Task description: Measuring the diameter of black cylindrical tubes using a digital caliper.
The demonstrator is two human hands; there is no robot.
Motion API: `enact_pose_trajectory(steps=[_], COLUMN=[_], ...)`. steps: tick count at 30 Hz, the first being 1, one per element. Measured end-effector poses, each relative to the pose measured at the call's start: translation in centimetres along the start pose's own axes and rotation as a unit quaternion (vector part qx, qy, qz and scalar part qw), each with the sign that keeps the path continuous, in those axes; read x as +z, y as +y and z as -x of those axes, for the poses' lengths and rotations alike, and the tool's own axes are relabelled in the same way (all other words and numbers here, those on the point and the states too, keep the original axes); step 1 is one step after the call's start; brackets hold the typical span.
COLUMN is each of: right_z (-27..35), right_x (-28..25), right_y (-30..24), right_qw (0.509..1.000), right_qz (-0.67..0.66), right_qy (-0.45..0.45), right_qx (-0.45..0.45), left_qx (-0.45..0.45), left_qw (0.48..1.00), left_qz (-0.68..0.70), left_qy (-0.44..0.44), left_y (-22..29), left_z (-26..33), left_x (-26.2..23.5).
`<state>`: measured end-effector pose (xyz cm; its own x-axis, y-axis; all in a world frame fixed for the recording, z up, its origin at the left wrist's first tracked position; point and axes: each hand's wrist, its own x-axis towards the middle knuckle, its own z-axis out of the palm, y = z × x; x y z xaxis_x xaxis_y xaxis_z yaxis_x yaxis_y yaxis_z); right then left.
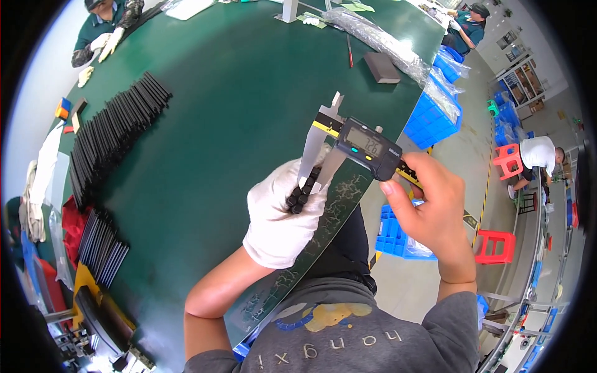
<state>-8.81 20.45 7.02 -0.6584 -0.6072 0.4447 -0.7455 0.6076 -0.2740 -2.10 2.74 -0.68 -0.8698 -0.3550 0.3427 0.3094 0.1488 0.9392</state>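
Observation:
In a white knit glove, my left hand [283,214] is wrapped round a small bundle of black rods [300,198], whose round ends face me. My bare right hand [429,202] grips a digital caliper [368,148] by its sliding end, the thumb under the display housing. The caliper's long jaws reach down on either side of the rod ends at my gloved fingers; whether both jaws touch the rods I cannot tell. Across the green table [211,81] on the left lies a long row of black rods [118,130], side by side.
Shinier rods [102,248] lie at the table's near left. A dark block [381,67] and a red pen [350,53] are at the far right, beside plastic wrap [379,40]. Blue crates [432,115] and red stools [495,247] stand off the right edge. Co-workers [109,31] sit farther off.

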Motion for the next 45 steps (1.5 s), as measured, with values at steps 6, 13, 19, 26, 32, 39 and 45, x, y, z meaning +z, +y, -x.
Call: enact_pose_trajectory(steps=[6,13,19,26,32,39,45], right_z=[-0.16,-0.27,-0.18,-0.11,-0.57,-0.64,-0.53], right_x=[0.03,0.31,0.37,0.45,0.18,0.31,0.06], right_y=[-0.16,0.0,0.16,0.66,0.38,0.14,0.24], right_qw=[0.999,0.999,1.0,1.0,1.0,1.0,0.999], right_qz=[0.026,0.016,0.015,-0.005,0.022,0.024,0.047], right_qy=[0.026,0.028,0.013,0.017,-0.005,0.015,-0.01], right_qx=[0.011,0.013,0.004,-0.01,0.0,-0.001,-0.004], left_qx=[0.042,0.028,0.033,-0.014,0.051,0.04,0.03], left_qw=[0.999,0.998,0.998,0.999,0.998,0.998,0.999], left_qz=[0.002,-0.042,-0.044,0.01,-0.002,-0.042,-0.042], left_qy=[0.003,0.028,0.029,-0.029,-0.031,-0.007,-0.002], left_y=[-0.14,0.04,-0.11,0.25,-0.24,0.2,-0.18], left_z=[-0.18,-0.15,-0.26,-0.34,-0.54,-0.5,-0.37], left_x=[0.13,0.18,0.07,-0.25,-0.39,-0.14,-0.24])
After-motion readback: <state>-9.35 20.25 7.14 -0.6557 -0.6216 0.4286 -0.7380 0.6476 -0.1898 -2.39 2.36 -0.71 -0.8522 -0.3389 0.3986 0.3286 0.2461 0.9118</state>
